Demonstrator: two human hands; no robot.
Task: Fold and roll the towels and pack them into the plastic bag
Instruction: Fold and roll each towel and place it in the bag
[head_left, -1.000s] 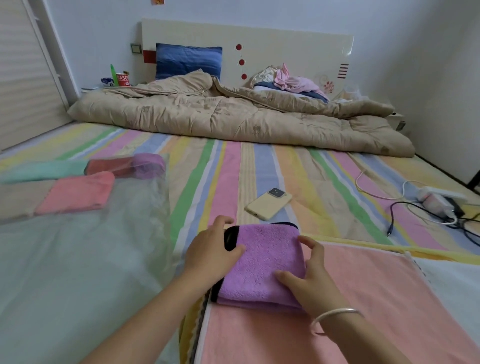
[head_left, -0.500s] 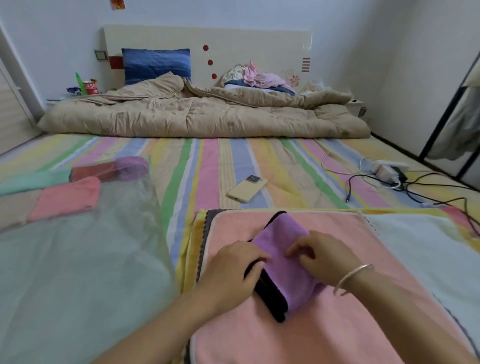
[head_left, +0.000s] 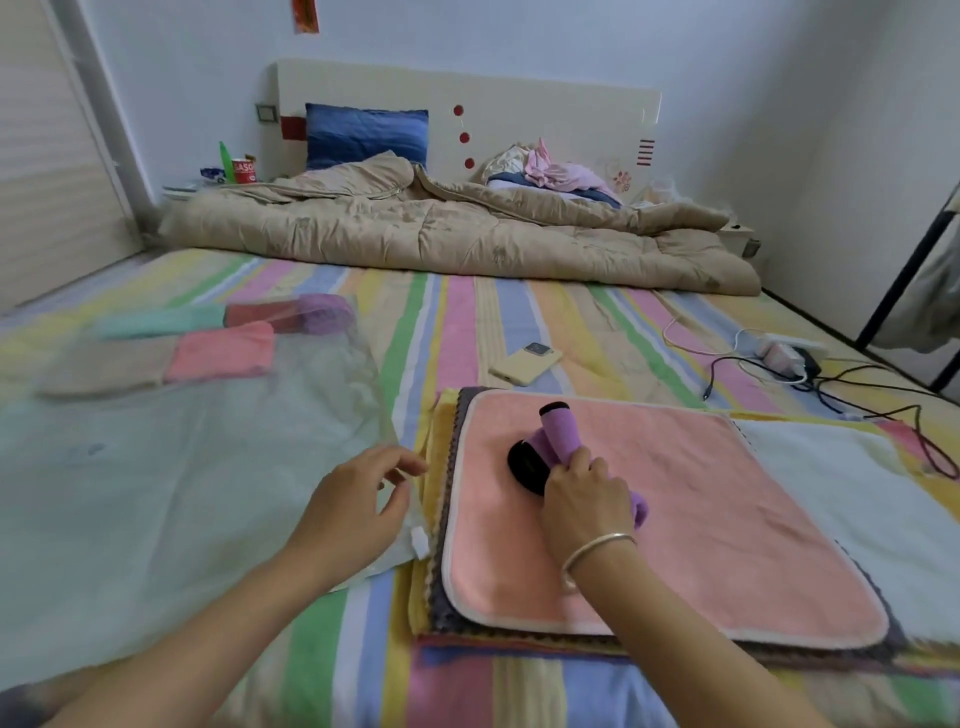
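Right hand (head_left: 584, 499) alone clutches the purple roll (head_left: 558, 434) — it may unfurl before the slack, empty left hand (head_left: 358, 499) opens the bag (head_left: 156, 493).

A small red cylindrical can (head_left: 243, 170), standing just left of the cream headboard (head_left: 545, 111), is showing white capital letters that are reading roughly "ASO". The start of the word is curving out of sight around the can's side. A red paper strip (head_left: 305, 14) high on the wall is carrying marks too blurred to read.
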